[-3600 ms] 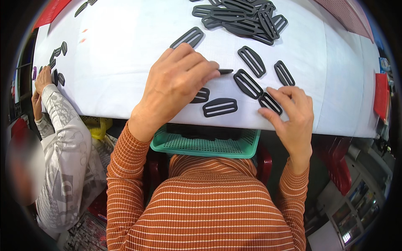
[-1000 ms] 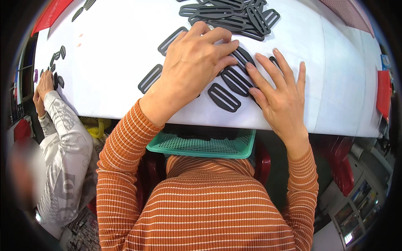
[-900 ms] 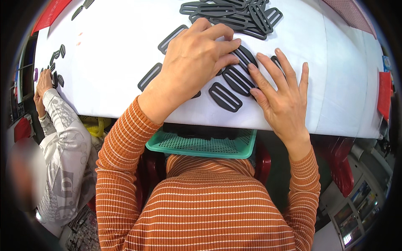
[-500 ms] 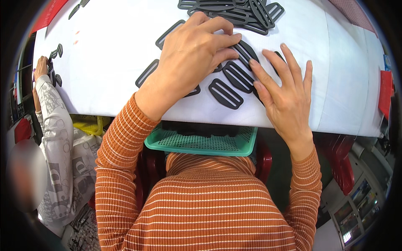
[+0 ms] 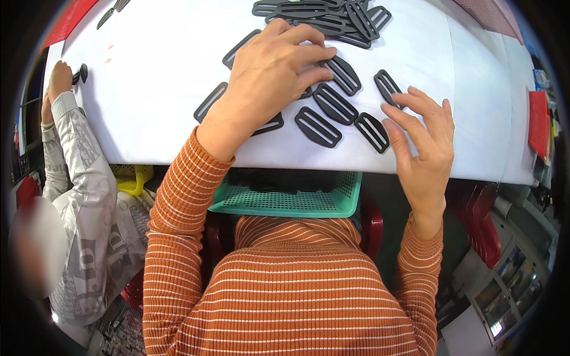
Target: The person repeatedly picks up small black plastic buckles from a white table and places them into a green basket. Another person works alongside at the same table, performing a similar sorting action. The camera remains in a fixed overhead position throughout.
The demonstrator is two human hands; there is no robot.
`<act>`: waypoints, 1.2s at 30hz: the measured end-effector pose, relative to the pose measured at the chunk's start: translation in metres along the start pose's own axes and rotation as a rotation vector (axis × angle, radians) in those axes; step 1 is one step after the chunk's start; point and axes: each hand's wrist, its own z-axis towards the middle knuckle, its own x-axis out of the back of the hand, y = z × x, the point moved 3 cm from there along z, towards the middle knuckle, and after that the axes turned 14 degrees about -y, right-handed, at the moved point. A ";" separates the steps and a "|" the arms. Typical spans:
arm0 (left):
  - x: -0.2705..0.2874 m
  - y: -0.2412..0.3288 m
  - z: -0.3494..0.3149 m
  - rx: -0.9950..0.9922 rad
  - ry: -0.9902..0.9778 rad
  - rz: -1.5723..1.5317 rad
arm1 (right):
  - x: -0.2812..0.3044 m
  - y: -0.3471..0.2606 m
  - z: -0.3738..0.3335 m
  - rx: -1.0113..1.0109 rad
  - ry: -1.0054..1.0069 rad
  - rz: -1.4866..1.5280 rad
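Several flat black plastic slide buckles lie on a white table. My left hand rests palm down over a few of them, its fingertips touching one buckle. Another buckle lies bare near the front edge. My right hand is spread flat at the table's edge, fingers apart, its fingertips against two buckles. A heap of the same buckles sits at the far side.
A green mesh basket sits on my lap under the table edge. A person in a grey patterned sleeve sits at my left, a hand on the table by small black parts. A red object lies at the right.
My right hand has slid back toward the table edge, uncovering the buckles it lay on. My left hand stays on its buckles. The person's hand at left has moved up the table.
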 end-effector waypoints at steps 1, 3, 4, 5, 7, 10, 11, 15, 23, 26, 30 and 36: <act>0.002 0.000 0.001 -0.008 0.003 -0.002 | 0.002 0.003 -0.002 0.002 0.059 0.020; 0.006 0.000 0.001 -0.039 0.003 -0.015 | 0.005 0.004 -0.008 -0.094 0.094 0.120; 0.007 0.001 0.001 -0.052 0.003 -0.019 | 0.006 0.003 -0.010 -0.138 0.111 0.171; 0.009 0.003 0.002 -0.055 0.000 -0.024 | 0.005 0.002 -0.012 -0.141 0.169 0.232; 0.010 0.003 0.000 -0.066 -0.016 -0.031 | -0.001 0.001 -0.012 -0.142 0.205 0.292; 0.010 0.003 -0.001 -0.076 -0.020 -0.017 | -0.007 0.001 -0.004 -0.063 0.218 0.283; 0.010 0.003 -0.001 -0.078 -0.022 -0.024 | -0.010 0.000 -0.001 -0.023 0.216 0.262; 0.009 0.002 -0.002 -0.072 -0.025 -0.049 | -0.021 -0.012 0.011 0.050 0.099 0.108; 0.008 0.000 -0.006 -0.031 -0.037 -0.076 | -0.015 -0.010 0.011 0.107 -0.014 -0.014; 0.012 0.001 -0.008 -0.057 0.030 -0.164 | -0.006 0.006 0.006 0.021 0.085 0.144; 0.054 -0.047 -0.032 0.064 0.356 -0.397 | 0.001 0.034 -0.005 -0.135 0.226 0.270; 0.068 -0.053 -0.102 0.432 0.380 -0.348 | -0.013 0.031 -0.024 -0.127 0.148 0.264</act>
